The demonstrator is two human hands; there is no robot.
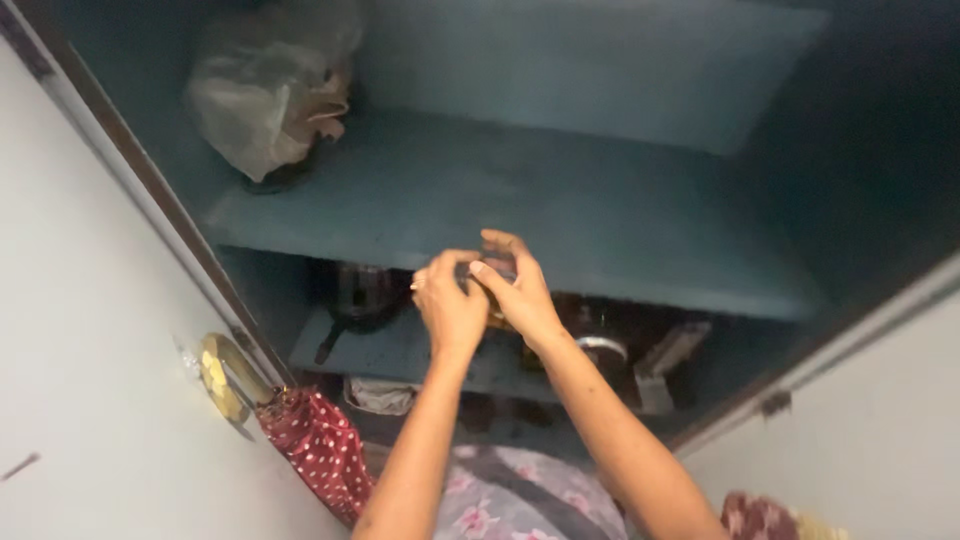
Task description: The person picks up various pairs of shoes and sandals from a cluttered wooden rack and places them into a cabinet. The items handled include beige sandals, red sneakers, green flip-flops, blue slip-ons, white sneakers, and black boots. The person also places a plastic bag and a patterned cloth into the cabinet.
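Both hands are closed together on a small dark object [497,268] at the front edge of the upper shelf [600,215]. It is pinched between them and mostly hidden by the fingers, so what it is cannot be told.

At the far left a pale wall [80,330] is seen, with a gold round fitting [222,378] on it, and just below that a red cloth with white dots [322,450] is hung. Above, at the back left of the upper shelf, a crumpled plastic bag [270,85] is set, well apart from the hands. Under that shelf, a dark pot [362,298] is placed on the lower shelf [400,352].

Next the left hand [450,310] is seen, its fingers curled over the object's left side. The right hand [515,290] is pressed against the object from the right, thumb and fingertips wrapped over its top. Behind the right wrist a metal-rimmed vessel [602,347] is stood on the lower shelf, beside a pale box [668,362]. Below the forearms a floral garment [520,495] is visible.
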